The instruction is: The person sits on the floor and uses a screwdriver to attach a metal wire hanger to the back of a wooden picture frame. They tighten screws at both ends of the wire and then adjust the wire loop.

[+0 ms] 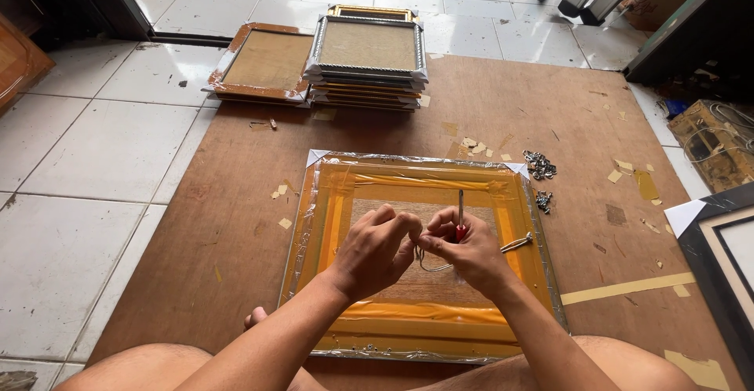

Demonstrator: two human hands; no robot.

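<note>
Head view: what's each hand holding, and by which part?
Right hand grips a red-handled screwdriver by its handle, shaft pointing up. Left hand pinches a thin wire at its end beside it.

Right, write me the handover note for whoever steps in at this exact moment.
Left hand: pinching the wire over the middle of the frame back.
Right hand: holding a red-handled screwdriver upright, fingers also on the wire.
Wrapped frame lies face down on the brown board, back taped in yellow.
Done: the wire's right end sits at a fitting near the right rail.
Left: the wire's left end is loose in the hands.
Small metal fittings lie right of the frame; stacked frames sit beyond.
</note>
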